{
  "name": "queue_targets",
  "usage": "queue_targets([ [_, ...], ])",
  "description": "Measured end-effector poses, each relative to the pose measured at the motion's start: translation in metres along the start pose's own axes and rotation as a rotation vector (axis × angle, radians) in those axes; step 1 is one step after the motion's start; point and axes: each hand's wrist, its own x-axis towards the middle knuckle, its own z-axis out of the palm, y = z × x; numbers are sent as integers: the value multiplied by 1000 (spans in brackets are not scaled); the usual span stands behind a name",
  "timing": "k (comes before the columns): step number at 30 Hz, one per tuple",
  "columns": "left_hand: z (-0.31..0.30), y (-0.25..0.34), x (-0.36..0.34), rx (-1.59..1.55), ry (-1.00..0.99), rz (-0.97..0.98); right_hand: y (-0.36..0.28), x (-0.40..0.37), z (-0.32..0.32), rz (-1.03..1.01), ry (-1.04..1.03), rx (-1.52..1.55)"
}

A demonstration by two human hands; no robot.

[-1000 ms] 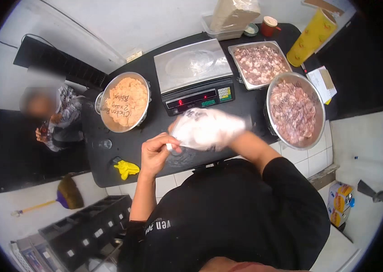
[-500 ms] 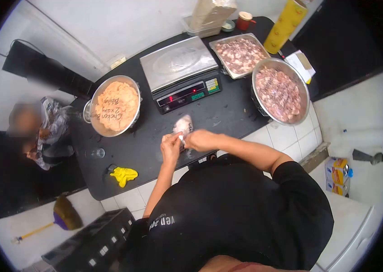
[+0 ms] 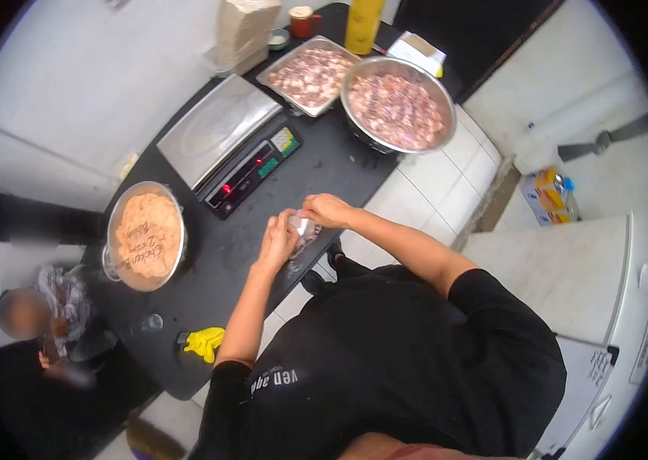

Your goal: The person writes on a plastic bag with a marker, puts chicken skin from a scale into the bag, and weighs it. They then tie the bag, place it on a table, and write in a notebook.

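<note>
both my hands meet over the near edge of the black counter (image 3: 339, 165), with a small clear bag (image 3: 305, 228) of pale meat caught between them. my left hand (image 3: 278, 241) is curled shut on the bag's near-left side and my right hand (image 3: 328, 209) is closed over its far-right side, so the bag lies in the gap between my two sets of knuckles, just above the counter top. only a small patch of it shows, and i cannot tell which way its long axis runs. neither hand is nearer than the other, since both are touching it. well off to the left, by the counter's near edge, lies a yellow glove (image 3: 205, 342). farther left sits a steel pot (image 3: 146, 235) of orange chicken under written-on film. straight beyond my hands stands the digital scale (image 3: 220, 134), its pan bare. to the far right sit a round steel bowl (image 3: 398, 103) heaped with pink meat and, touching it on the left, a rectangular tray (image 3: 311, 74) of the same.
</note>
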Motion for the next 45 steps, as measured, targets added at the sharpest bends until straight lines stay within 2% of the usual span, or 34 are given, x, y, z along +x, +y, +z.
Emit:
queue_targets([
  [3, -4, 6, 8, 291, -50, 308, 9, -10, 2, -210, -109, 121],
  [4, -6, 8, 11, 295, -62, 329, 17, -13, 11, -199, -86, 122],
  [6, -10, 13, 12, 336, -68, 434, 24, -21, 34, -298, 52, -169],
  [7, -10, 13, 12, 346, -79, 446, 6, -30, 25, -156, -43, -256],
  [10, -16, 20, 14, 397, -100, 420, 8, -11, 47, -65, 48, -71],
  [11, -21, 26, 14, 422, -75, 396, 10, -7, 44, -76, -24, -141],
  [14, -34, 53, 18, 485, -49, 372, 10, 0, 29, -52, -52, -140],
  [16, -37, 64, 27, 541, 36, 368, 13, -3, 15, -90, -57, -162],
  [18, -33, 69, 35, 567, 109, 302, 27, -15, -5, -43, -110, -141],
  [19, -30, 74, 37, 640, 117, 243, 43, -27, -18, -41, -101, -141],
  [21, -18, 78, 41, 730, 141, 147, 87, -65, -47, -277, -223, 75],
  [23, 0, 75, 51, 753, 176, 34, 136, -122, -108, -335, -356, 284],
  [24, 11, 70, 57, 815, 186, -113, 179, -147, -121, -322, -363, 329],
  [25, 30, 86, 72, 889, 364, -93, 222, -173, -132, -307, -368, 384],
  [26, 50, 107, 86, 958, 540, -71, 265, -200, -148, -105, -419, 447],
  [27, 68, 125, 111, 837, 627, -55, 305, -227, -171, -29, -382, 374],
  [28, 89, 148, 142, 706, 717, -55, 346, -254, -186, 34, -207, 322],
  [29, 114, 185, 173, 642, 729, -31, 373, -276, -211, 250, -191, 257],
  [30, 142, 215, 207, 519, 724, 32, 394, -296, -240, 298, -122, 317],
  [31, 172, 249, 240, 185, 658, 26, 409, -309, -269, 338, -49, 379],
  [32, 200, 283, 267, 94, 588, 70, 418, -317, -299, 391, -43, 443],
  [34, 255, 335, 325, -351, 412, 102, 437, -324, -347, 432, -44, 519],
  [36, 290, 384, 378, -694, 297, -51, 465, -320, -373, 423, 126, 586],
  [38, 333, 365, 446, -1058, 212, -228, 498, -309, -387, 447, 135, 700],
  [39, 348, 361, 474, -1051, 207, -227, 514, -306, -397, 476, 145, 784],
  [40, 362, 359, 501, -1142, 209, -339, 527, -301, -407, 476, 150, 782],
  [42, 394, 342, 559, -1273, 235, -504, 551, -282, -428, 468, 27, 748],
  [44, 418, 326, 619, -1305, 444, -744, 580, -255, -454, 473, -16, 670],
  [45, 421, 334, 635, -1250, 520, -780, 595, -241, -470, 459, -29, 627],
])
